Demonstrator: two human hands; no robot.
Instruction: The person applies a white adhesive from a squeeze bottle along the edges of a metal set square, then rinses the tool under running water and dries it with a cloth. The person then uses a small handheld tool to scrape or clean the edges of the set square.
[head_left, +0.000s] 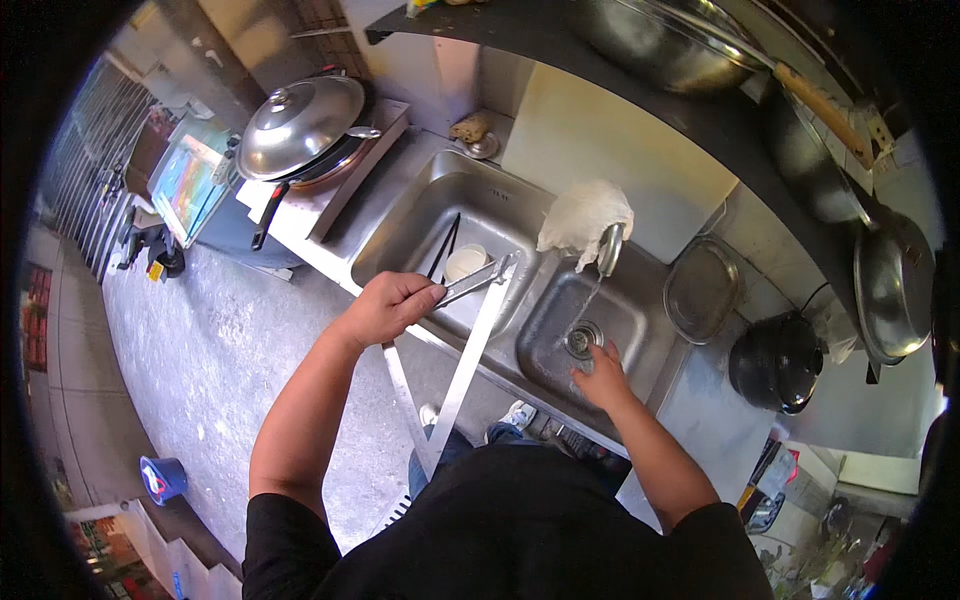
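Note:
My left hand [395,305] is closed around a silver metal frame of flat strips [468,375], held over the front edge of the left sink basin [385,235]. Its long strips meet in a V near my legs; I cannot make out its exact kind. Inside that basin are a white bowl [465,262] and a pair of black chopsticks [447,245]. Over the right basin [645,325], my right hand [603,378] reaches toward the drain [582,340] with fingers apart and nothing in them. Water runs from the faucet [610,250] close by.
A white cloth [588,222] hangs at the faucet. To the left, a lidded wok [300,125] sits on the stove. A metal tray [703,290] and a black pot [778,362] stand at right. Pans rest on the dark shelf [640,95] overhead. A blue bucket [163,480] is on the floor.

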